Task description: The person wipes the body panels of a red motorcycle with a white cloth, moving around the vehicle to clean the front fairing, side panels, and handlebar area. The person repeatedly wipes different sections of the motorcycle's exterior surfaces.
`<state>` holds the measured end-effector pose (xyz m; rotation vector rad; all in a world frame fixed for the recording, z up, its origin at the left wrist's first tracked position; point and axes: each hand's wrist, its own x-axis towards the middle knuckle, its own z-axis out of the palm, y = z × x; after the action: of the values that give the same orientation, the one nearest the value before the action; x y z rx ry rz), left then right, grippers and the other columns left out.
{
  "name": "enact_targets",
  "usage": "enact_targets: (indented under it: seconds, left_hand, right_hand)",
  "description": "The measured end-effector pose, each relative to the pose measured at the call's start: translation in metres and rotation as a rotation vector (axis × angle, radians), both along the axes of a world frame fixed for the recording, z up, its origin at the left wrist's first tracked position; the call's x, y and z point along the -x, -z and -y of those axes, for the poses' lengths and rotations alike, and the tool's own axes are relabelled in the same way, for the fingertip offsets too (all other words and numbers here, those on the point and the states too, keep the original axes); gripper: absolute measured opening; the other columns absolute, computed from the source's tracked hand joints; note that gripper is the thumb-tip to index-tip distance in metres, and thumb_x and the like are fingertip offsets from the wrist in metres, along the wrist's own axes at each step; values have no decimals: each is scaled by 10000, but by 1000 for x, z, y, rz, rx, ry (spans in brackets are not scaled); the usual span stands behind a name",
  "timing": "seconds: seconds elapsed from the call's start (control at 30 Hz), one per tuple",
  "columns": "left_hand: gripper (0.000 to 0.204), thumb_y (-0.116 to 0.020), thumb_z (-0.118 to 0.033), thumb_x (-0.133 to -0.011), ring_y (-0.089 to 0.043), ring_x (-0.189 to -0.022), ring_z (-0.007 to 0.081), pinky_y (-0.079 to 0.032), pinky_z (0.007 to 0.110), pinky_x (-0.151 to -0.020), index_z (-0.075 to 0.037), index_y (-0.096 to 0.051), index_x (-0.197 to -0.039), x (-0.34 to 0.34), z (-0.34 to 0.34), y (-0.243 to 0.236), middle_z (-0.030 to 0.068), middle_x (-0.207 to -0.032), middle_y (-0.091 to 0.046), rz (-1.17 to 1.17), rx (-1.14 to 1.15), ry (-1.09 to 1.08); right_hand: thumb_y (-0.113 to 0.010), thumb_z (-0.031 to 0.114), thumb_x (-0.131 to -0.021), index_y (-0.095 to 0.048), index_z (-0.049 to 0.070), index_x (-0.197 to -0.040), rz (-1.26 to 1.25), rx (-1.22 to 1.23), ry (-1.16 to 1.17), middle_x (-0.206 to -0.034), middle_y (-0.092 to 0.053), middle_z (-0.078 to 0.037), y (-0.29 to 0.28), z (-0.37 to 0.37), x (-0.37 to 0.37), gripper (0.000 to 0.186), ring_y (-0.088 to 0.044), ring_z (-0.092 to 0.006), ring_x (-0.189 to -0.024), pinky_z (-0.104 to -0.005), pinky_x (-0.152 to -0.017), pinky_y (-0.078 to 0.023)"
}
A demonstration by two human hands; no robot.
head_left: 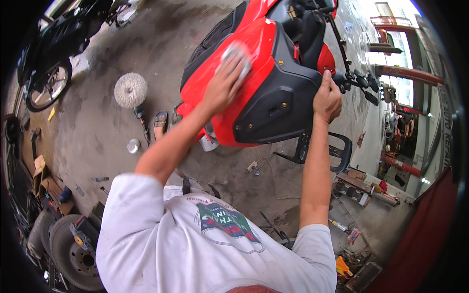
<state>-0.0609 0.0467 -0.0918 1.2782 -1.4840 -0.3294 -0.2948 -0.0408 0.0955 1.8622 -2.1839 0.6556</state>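
A red and black motorcycle (246, 29) stands in front of me, its glossy red body panel (261, 41) beside a dark grey panel with brass-coloured bolts (281, 95). My left hand (224, 85) presses a whitish cloth (237, 54) flat on the red panel; hand and cloth are smeared by motion. At the right edge of the grey panel, my right hand (327, 99) is closed on the motorcycle, its upper fingers touching a small red part (326, 59). What its curled fingers wrap round is partly hidden.
On the floor at left lie a polisher with a fluffy white pad (131, 90) and a small can (133, 145). A sandalled foot (160, 122) is close by. Another motorcycle (53, 53) stands far left. A wheel (73, 251) lies lower left. A white cord (276, 188) crosses the floor.
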Motion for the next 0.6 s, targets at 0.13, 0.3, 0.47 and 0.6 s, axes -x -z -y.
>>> enact_targets:
  seconds: [0.13,0.3,0.47,0.6]
  left_hand:
    - [464,-667,-95,-980,-409,-1496,431,-300,531,-1259,17,-592,-1424,16,-106,59,225,-1541,-513,160,-70,33]
    - [467,-680,-72,-945,-436,-1469,437,-353,508,-1228,14,-606,-1398,16,42,-62,229,-1526,-522,216,104,-12]
    - [482,-627,-25,-956,-394,-1497,454,-330,528,-1239,9,-582,-1435,16,-37,3,240,-1595,-444,275,8,86]
    - [506,-598,26,-934,-337,-1512,516,-311,567,-1242,37,-570,-1439,9,-115,49,290,-1609,-409,264,-150,76]
  right_hand:
    - [-562,634,-988,-835,187,-1057,-25,81,-63,-1033,-790,-89,-4,-3,-8,528,-731,-370,-981,-487,-831,-558]
    - [-587,659,-957,-838,155,-1065,-60,174,-120,-1024,-790,-101,9,7,-5,573,-734,-365,-963,-506,-857,-539]
    - [-591,681,-935,-832,160,-1044,-103,237,-48,-975,-784,-140,15,3,8,585,-738,-371,-932,-501,-883,-524]
    - [-615,657,-922,-816,130,-943,-92,317,-77,-935,-779,-117,16,4,-6,565,-728,-341,-912,-501,-857,-506]
